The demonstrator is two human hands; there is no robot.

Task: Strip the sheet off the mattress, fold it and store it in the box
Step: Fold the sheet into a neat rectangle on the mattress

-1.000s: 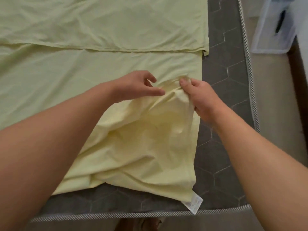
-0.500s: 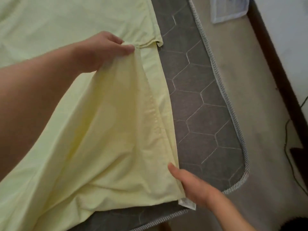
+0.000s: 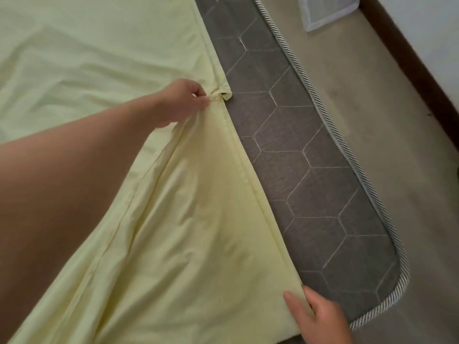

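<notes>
My left hand (image 3: 181, 103) pinches a corner of the sheet (image 3: 198, 219) between thumb and fingers, drawing it taut. The sheet is pale yellow-green and softly creased, with a stitched hem down its right edge, and it lies spread over the grey hexagon-quilted mattress (image 3: 298, 157). My right hand (image 3: 320, 319) grips the sheet's near corner, thumb on top. The clear box (image 3: 327, 11) sits on the floor (image 3: 372, 120) beyond the mattress.
</notes>
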